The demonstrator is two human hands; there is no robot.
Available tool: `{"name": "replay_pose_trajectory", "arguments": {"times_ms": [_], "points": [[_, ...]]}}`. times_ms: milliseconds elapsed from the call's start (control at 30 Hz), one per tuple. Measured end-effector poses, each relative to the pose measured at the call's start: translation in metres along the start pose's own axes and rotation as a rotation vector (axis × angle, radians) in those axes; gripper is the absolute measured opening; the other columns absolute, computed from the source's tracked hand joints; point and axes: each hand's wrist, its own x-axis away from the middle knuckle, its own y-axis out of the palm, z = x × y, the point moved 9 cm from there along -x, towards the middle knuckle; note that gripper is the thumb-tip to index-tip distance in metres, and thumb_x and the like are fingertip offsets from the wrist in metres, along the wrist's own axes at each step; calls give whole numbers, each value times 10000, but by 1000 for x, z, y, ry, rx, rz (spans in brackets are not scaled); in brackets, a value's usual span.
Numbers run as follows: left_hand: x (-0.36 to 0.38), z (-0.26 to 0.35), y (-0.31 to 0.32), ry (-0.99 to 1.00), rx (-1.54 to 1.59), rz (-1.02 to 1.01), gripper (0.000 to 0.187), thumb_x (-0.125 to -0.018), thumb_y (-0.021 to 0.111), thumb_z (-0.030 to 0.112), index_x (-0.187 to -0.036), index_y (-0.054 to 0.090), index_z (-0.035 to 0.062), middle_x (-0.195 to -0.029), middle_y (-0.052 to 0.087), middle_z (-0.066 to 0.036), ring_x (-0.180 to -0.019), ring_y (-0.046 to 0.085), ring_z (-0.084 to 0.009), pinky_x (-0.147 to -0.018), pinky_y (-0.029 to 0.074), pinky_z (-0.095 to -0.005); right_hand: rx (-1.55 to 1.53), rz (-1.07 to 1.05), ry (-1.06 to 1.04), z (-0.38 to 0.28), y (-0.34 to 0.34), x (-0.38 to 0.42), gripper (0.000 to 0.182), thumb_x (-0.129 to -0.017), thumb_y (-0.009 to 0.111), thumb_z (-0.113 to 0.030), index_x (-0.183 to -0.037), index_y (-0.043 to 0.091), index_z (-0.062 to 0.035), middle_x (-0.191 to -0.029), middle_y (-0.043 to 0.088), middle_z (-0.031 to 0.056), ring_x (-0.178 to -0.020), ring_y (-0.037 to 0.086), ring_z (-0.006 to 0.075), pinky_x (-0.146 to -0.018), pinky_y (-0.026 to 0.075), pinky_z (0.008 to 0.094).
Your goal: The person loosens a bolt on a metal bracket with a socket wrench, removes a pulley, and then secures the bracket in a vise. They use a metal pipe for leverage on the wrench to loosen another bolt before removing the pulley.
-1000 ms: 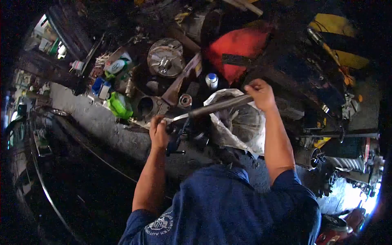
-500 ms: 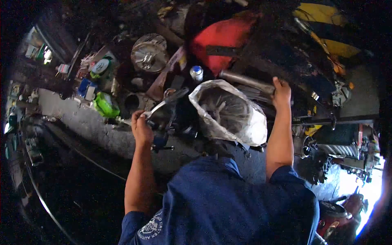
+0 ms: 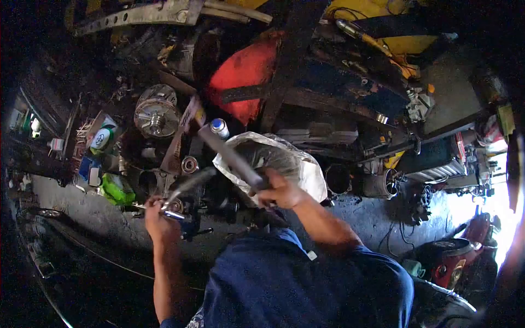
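My left hand (image 3: 158, 220) is closed on a slim metal tool (image 3: 188, 184) with a blurred, flattened far end that points up and to the right. My right hand (image 3: 280, 190) grips one end of a long metal tube (image 3: 229, 156), which slants up and to the left. Behind the tube lies a whitish plastic bag (image 3: 313, 177) with its mouth open and something dark and ribbed inside. A can with a blue cap (image 3: 219, 127) stands just above the bag. Left of it sits a round metal part with a shaft (image 3: 156, 117).
A red panel (image 3: 246, 74) lies at the back. A bright green package (image 3: 116, 188) and a white-and-green round container (image 3: 101, 138) are on the left. A ring-shaped bearing (image 3: 190, 164) is near the middle. On the right are an open metal cylinder (image 3: 381, 183) and a ribbed block (image 3: 437, 169).
My right hand has lifted the tube from beside the bag and brought it leftward over the bag. My left hand still holds its tool, now lower. The whole view has shifted.
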Motion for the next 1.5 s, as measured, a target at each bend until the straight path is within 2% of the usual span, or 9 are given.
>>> {"name": "replay_pose_trajectory", "arguments": {"times_ms": [133,367,767,833,867,967,1233,1267,1500], "points": [[20,-15,40,-4,110,-132,123,-862,479,110,-955,515,38,-858,507,-80,-737,533,-209,-662,475,-333,-300,-41,-164,-41,32,-3,622,-760,629,67,-1317,371,-36,-1097,558,146,-761,616,216,-546,501,330],[43,27,30,-72,106,-37,186,-844,517,193,-944,513,36,-818,515,-92,-697,539,-216,-656,471,-327,-242,667,-710,-163,-110,59,438,-754,588,12,-1163,449,-60,-936,588,156,-695,588,230,-526,493,334],[49,67,-81,176,-137,260,206,-905,543,206,-969,619,26,-866,595,-47,-804,547,-154,-713,439,-290,-381,776,-425,-301,-253,-41,344,-944,447,-329,-1237,477,-151,-1026,608,172,-755,553,242,-633,418,349],[62,89,-93,274,-499,336,214,-899,545,192,-976,634,13,-882,606,-42,-798,541,-136,-711,428,-269,498,673,-541,-307,-315,-54,459,-944,440,-427,-1312,448,-152,-1142,583,102,-908,538,242,-750,361,367],[72,96,-92,222,-439,377,205,-895,546,182,-960,633,8,-857,597,-30,-783,527,-121,-696,418,-266,-56,868,-302,-290,-283,-44,549,-934,440,-480,-1362,407,-138,-1202,569,124,-974,547,253,-801,378,370],[88,100,-119,136,-396,382,189,-886,548,163,-942,631,2,-811,577,-5,-755,501,-98,-669,396,-258,1053,1551,-637,-315,-264,21,517,-894,552,-438,-1158,589,6,-1147,615,207,-942,606,374,-837,477,410],[52,28,-171,-68,-405,179,210,-867,537,159,-964,628,-4,-803,571,5,-736,501,-95,-661,393,-252,1241,294,-246,-121,83,-104,246,-864,616,-321,-952,638,-93,-937,640,135,-875,622,302,-778,495,406],[48,25,-170,-68,-400,145,230,-862,535,164,-987,628,-5,-838,593,-16,-756,523,-116,-688,420,-268,1259,-71,-596,-108,152,-105,227,-840,626,-283,-937,631,-79,-912,608,149,-851,603,342,-749,489,422],[41,29,-154,-22,-478,42,236,-864,524,153,-1013,605,-12,-868,614,-60,-818,551,-152,-726,444,-289,1190,-496,-446,-40,275,-95,245,-805,665,-209,-962,622,-24,-895,599,152,-823,604,331,-699,494,390]]}}
